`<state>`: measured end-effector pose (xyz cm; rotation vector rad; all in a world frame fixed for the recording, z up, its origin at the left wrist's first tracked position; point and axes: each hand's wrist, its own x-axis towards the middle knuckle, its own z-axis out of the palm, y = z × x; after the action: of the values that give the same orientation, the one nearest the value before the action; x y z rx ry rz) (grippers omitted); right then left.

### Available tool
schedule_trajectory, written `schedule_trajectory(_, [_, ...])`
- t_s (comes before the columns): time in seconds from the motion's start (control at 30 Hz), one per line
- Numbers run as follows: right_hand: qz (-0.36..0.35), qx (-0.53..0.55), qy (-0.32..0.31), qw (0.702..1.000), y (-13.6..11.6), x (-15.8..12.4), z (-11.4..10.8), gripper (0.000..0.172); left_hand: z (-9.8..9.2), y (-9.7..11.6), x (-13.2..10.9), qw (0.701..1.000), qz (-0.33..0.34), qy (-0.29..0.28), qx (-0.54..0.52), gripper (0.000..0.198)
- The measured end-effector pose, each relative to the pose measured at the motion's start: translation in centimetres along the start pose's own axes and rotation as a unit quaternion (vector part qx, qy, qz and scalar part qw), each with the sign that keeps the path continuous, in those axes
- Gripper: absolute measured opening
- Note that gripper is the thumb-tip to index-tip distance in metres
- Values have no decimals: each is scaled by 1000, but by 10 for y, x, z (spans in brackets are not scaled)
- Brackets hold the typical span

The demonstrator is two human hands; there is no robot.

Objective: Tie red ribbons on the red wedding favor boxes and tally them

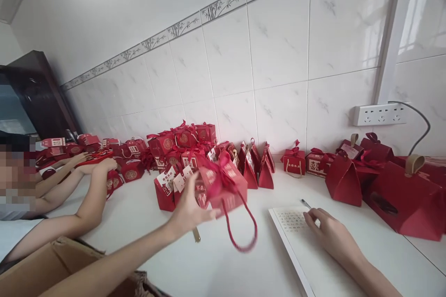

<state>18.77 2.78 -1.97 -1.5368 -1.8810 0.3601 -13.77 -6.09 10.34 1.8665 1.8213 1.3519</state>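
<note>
Cardboard box point(45, 264) flaps sit closest, at the lower left corner, below the person's left forearm. Beyond them a white counter point(216, 269) fills the lower half of the view and meets a white tiled wall point(278, 55) with a bamboo-patterned border strip. A dark cabinet point(38, 97) stands at the far left. On the right of the counter sits a large red box point(404, 199) with a tan handle tab, with smaller red boxes just beside it. A heap of red boxes point(174, 148) with ribbons and tags is piled against the wall at the centre and runs off to the left. There a co-worker's arms lie on the counter, with one co-worker's hand point(106, 164) resting among the boxes. The person's left hand point(190, 209) is raised above the counter near the centre, its fingers closed around the near side of a red gift box point(223, 183) tied with a red ribbon. That box is held in the air just in front of the heap, and its red cord handle point(244, 232) hangs in a loop below it. The right hand point(331, 234) rests on a printed sheet point(289, 222) lying on the counter to the right. Its fingers are pinched on a pen point(306, 203), whose end pokes out past them over the sheet. A white power strip point(379, 114) is fixed to the wall at the right.
</note>
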Motion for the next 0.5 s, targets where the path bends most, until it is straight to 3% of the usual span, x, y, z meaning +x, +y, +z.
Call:
schedule_trajectory(0.1, [-8,-4,-7,1000,-7,-5,-2,36,31,-10,-42,992,-46,-118,-20,98])
schedule_trajectory(0.23, [-30,-9,-17,999,-13,-9,-2,35,50,-19,-59,974,-118,-192,29,97])
schedule_trajectory(0.33, [-47,-6,-13,999,-17,-11,1,34,35,-10,-57,941,-140,-295,87,82])
schedule_trajectory(0.43, [-69,0,-14,998,-21,-12,3,34,8,12,-51,883,-142,-405,190,35])
schedule_trajectory(0.5, [-85,8,-15,996,-24,-13,5,35,-6,27,-45,871,-126,-403,251,24])
